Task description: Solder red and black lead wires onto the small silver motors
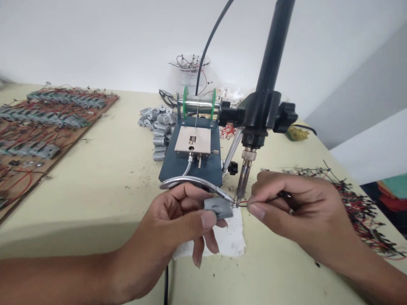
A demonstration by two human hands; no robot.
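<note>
Currently, the left grip (178,224) is closed around a grey motor (219,207), thumb on its near side, other fingers hanging loosely below. The motor lies nearly level there, its long axis running left to right and dipping slightly rightward. Its terminal end points away from that grip, toward the right grip (295,207), which pinches a black wire (243,206) and a red wire (243,202) between thumb and forefinger. Between the two grips, the soldering iron (243,180) and a metal feed tube (190,179) come down to that end; contact is too small to tell. Beneath the left grip, white paper (233,241) lies on the desk (104,203); loose wires (365,216) lie right of the right grip.
</note>
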